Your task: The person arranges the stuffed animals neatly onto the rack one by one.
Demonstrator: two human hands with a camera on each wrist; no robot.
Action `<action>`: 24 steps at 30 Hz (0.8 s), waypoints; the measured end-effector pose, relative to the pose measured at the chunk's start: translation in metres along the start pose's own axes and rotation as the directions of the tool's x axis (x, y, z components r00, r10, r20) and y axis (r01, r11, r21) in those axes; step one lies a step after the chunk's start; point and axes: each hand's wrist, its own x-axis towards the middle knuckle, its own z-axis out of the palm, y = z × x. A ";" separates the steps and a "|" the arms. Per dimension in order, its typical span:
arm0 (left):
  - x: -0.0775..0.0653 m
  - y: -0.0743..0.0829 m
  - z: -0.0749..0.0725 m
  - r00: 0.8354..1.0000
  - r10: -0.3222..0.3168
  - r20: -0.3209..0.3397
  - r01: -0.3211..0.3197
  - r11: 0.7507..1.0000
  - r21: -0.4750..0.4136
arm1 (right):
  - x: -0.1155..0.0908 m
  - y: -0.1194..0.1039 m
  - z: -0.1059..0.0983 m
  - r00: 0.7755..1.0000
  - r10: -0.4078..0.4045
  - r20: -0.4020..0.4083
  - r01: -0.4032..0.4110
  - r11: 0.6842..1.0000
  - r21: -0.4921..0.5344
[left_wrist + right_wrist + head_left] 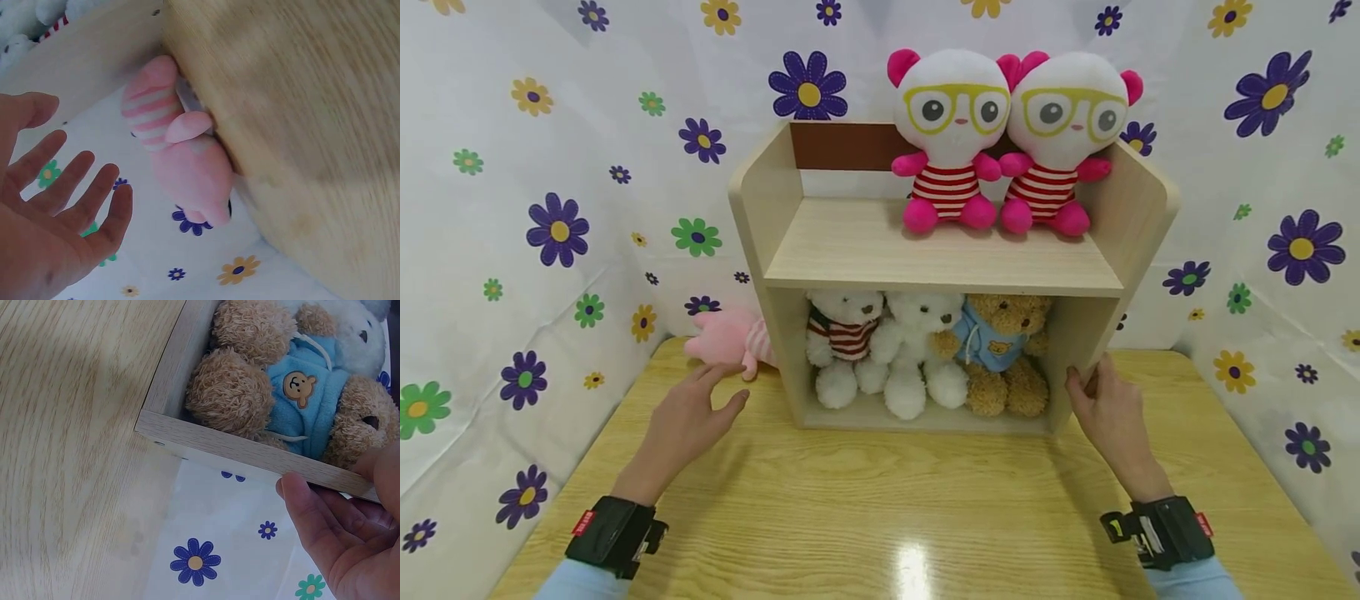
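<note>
A light wooden two-tier shelf [943, 258] stands on the table. My right hand [1112, 417] grips its right side panel near the front edge; in the right wrist view, the fingers [312, 519] lie against the panel's outer face, the thumb over the edge. To the shelf's left, a pink plush toy [722, 333] with a striped body lies on its side. My left hand [688, 412] is beside this toy with fingers spread, holding nothing; the left wrist view shows a gap between hand and pink plush [194, 169].
Two white-and-pink plush pandas [955, 117] sit on the upper tier at right. Below them are two white bears [917, 350], one in a striped top, and a brown bear [1007, 350] in a blue hoodie. A flower-print cloth [587, 292] hangs behind the wooden table [850, 508].
</note>
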 end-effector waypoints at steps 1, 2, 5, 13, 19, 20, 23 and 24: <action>0.003 -0.002 0.002 1.000 -0.010 0.011 0.010 1.000 -0.002 | 0.000 0.000 0.000 1.000 0.002 -0.001 -0.002 1.000 -0.001; 0.006 -0.003 0.004 1.000 -0.020 0.023 0.020 1.000 -0.004 | 0.000 0.000 -0.001 1.000 0.003 -0.003 -0.003 1.000 -0.001; 0.014 -0.006 0.008 0.997 -0.046 0.062 0.047 0.999 -0.015 | 0.000 0.000 -0.001 1.000 0.011 -0.007 -0.011 1.000 -0.006; 0.030 -0.013 0.020 0.969 -0.144 0.199 0.142 0.990 0.022 | 0.001 0.002 0.001 1.000 0.012 -0.010 -0.012 1.000 -0.017; 0.037 -0.021 0.030 0.940 -0.186 0.286 0.182 0.982 0.041 | 0.000 0.003 0.001 1.000 0.009 -0.008 -0.010 1.000 -0.017; 0.037 -0.022 0.031 0.937 -0.186 0.294 0.182 0.982 0.041 | 0.000 0.002 0.001 1.000 0.011 -0.006 -0.011 1.000 -0.016; 0.039 -0.025 0.035 0.932 -0.184 0.313 0.179 0.983 0.046 | -0.001 0.002 0.001 1.000 0.020 -0.001 -0.020 1.000 -0.015; 0.039 -0.027 0.036 0.931 -0.182 0.317 0.176 0.983 0.047 | -0.001 0.002 0.001 1.000 0.022 -0.001 -0.022 1.000 -0.014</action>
